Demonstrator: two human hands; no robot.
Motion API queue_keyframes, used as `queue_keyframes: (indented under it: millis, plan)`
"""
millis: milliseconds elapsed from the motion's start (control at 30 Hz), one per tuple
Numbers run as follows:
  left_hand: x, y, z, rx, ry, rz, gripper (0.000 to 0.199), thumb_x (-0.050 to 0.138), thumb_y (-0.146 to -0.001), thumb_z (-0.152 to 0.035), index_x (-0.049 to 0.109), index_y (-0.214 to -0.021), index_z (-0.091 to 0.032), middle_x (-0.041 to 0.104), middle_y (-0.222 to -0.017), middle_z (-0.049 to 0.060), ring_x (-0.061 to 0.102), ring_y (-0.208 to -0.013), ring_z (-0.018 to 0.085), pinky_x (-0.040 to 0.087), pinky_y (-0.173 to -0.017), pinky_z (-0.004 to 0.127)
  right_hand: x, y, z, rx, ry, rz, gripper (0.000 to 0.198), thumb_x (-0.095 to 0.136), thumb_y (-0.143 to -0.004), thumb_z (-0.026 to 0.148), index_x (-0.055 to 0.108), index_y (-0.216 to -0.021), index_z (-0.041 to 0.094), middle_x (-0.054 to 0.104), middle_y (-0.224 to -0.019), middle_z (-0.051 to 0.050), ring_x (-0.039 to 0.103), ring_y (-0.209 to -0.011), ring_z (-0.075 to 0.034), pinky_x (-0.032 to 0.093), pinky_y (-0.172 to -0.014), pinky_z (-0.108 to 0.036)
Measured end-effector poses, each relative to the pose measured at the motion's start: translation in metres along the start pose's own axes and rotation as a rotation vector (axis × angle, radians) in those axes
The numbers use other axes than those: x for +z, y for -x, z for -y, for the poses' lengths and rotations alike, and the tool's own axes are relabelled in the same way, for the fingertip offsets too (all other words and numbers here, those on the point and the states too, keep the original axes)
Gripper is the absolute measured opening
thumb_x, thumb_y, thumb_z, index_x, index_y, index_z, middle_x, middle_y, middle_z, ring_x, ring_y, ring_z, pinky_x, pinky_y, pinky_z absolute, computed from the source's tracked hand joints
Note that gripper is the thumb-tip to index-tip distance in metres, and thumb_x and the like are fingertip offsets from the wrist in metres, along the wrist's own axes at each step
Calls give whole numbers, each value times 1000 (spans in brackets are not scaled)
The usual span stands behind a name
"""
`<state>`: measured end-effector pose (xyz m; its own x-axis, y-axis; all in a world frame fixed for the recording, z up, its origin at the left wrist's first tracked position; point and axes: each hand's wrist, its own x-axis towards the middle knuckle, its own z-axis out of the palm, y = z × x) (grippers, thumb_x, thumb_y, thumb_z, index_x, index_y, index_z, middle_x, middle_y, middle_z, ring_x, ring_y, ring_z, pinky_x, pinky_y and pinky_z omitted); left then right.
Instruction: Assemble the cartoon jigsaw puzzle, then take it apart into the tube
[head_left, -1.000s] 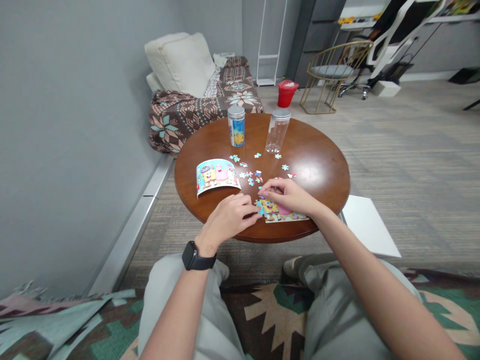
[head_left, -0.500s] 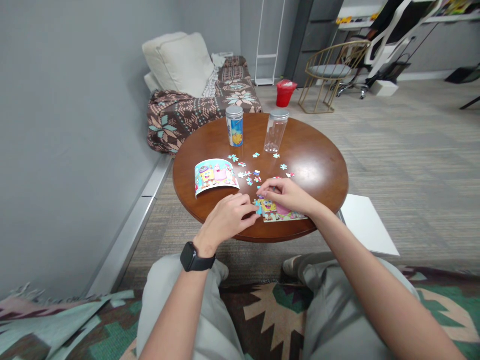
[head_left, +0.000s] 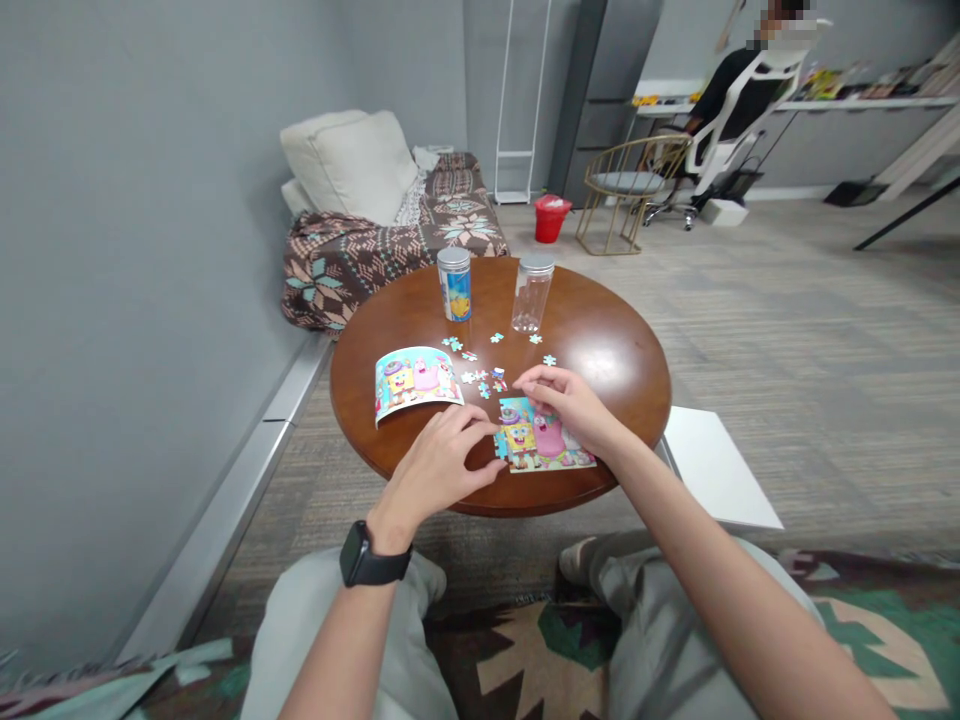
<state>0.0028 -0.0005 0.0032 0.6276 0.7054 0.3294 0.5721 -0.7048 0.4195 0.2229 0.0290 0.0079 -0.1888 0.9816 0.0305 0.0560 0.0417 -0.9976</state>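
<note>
Both my hands are framing a partly joined cartoon puzzle [head_left: 541, 445] on a round wooden table [head_left: 622, 380].
My left hand [head_left: 442, 455] is curving at the puzzle's left edge, its thumb and fingers spreading apart; my right hand [head_left: 581, 408] is leaning over the upper right part, fingers bending inward, and I cannot tell whether they are pinching anything. Loose pieces [head_left: 484, 390] are lying just beyond my left hand, a curved picture card [head_left: 418, 385] is standing near its far side, and a blue-labelled canister [head_left: 455, 290] and a clear jar [head_left: 531, 300] are standing farther beyond both hands.
</note>
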Motion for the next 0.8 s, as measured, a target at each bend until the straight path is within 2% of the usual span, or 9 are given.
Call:
queue_keyframes:
  millis: [100, 233, 467, 633, 800]
  plan:
    - [1, 0, 1, 18, 2, 10, 22, 67, -85, -29, 66, -106, -21, 66, -118, 6, 60, -109, 23, 47, -94, 41, -1, -3, -4, 16, -115, -60, 29, 71, -72, 46, 66, -83, 19, 47, -58, 6, 39, -53, -9, 28, -50, -24]
    - [0, 0, 1, 30, 18, 8, 19, 66, -87, -29, 69, -104, -22, 69, -116, 6, 62, -109, 22, 48, -93, 40, -2, -3, 0, 26, -195, -95, 31, 72, -69, 46, 63, -83, 20, 42, -56, 6, 38, -53, -9, 30, -50, -25]
    - [-1, 0, 0, 30, 11, 19, 37, 66, -87, -28, 62, -123, -22, 66, -127, 7, 59, -118, 22, 46, -100, 42, -18, -4, 11, -14, -254, -178, 24, 71, -70, 41, 61, -80, 21, 41, -60, 6, 38, -53, -9, 33, -51, -25]
    - [0, 0, 0, 46, -33, 56, 26, 63, -89, -28, 68, -114, -24, 66, -129, 6, 57, -124, 23, 45, -103, 43, -42, -7, 3, -16, -67, -301, 28, 71, -68, 43, 64, -81, 20, 47, -59, 5, 39, -52, -9, 28, -49, -25]
    - [0, 0, 0, 89, -71, 69, 27, 61, -91, -28, 68, -116, -25, 66, -129, 7, 57, -123, 24, 45, -102, 44, -64, -9, -5, -91, 197, -385, 28, 67, -71, 45, 66, -83, 20, 59, -67, 0, 49, -60, -13, 37, -56, -27]
